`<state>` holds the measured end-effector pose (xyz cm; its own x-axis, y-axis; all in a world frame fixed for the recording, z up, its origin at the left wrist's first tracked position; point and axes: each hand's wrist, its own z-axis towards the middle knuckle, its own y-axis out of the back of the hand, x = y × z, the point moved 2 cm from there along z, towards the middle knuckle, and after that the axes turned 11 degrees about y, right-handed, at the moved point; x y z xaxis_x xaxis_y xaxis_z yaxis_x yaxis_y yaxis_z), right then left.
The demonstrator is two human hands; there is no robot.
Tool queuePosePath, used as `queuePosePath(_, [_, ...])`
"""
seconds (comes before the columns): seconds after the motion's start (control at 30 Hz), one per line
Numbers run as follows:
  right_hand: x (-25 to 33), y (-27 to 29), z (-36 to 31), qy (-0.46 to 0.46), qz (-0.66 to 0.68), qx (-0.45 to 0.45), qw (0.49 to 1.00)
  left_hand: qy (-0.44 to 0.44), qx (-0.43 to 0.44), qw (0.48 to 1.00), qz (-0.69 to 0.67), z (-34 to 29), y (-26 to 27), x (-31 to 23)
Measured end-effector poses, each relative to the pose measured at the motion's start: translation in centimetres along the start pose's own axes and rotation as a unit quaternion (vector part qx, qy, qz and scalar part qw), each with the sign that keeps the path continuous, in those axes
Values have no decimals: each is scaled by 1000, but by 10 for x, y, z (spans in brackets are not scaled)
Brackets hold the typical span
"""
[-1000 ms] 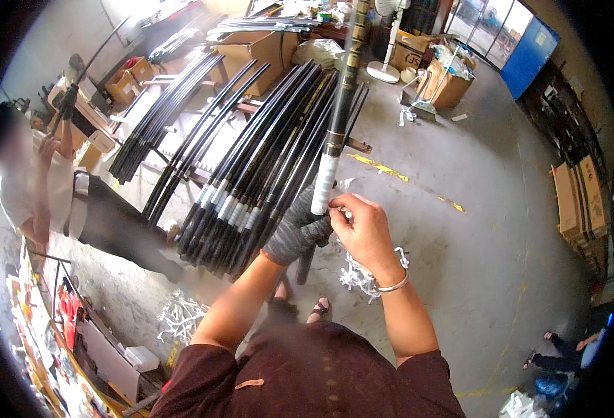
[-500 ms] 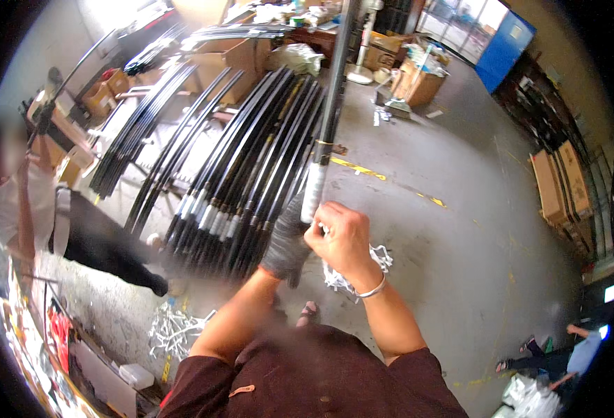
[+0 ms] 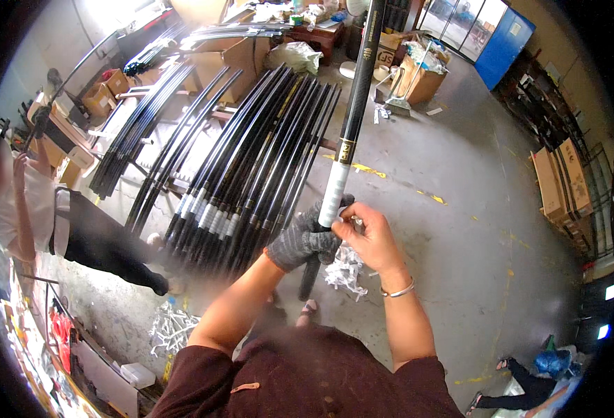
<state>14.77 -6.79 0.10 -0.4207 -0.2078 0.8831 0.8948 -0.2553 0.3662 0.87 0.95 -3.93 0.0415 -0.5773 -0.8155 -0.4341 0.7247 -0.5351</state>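
Observation:
A long black fishing rod [image 3: 358, 90] with gold markings slants up and away in front of me. White tape [image 3: 333, 194] covers a band of it just above my grip. My left hand [image 3: 300, 240], in a dark grey knitted glove, is closed round the rod below the band, with the butt end sticking out beneath. Bare and with a metal bangle at the wrist, my right hand [image 3: 371, 240] pinches at the lower end of the white tape; its fingertips partly hide what they hold. White strips [image 3: 347, 273] show below the right hand, near the floor.
Many similar rods [image 3: 251, 153] lie side by side on a rack at left. Another person [image 3: 35, 202] stands beyond them, holding a rod; part of someone else [image 3: 523, 386] shows at lower right. White scraps [image 3: 173, 326] litter the floor. Cardboard boxes [image 3: 561, 184] stand by the right wall.
The rod has shifted right and turned, bringing its gold markings into sight. Both my hands have moved slightly right with it. At left the other person's arms have moved.

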Motion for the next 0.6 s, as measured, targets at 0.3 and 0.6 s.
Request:
queuePosePath(0.3, [-197,64,-23,67,-477,37,876,81,-21,989,-125,-40,90,27])
queuePosePath(0.6, [-256,305,-312,-458,-638,50,617,-4,-107,989,-101,-170,201,34])
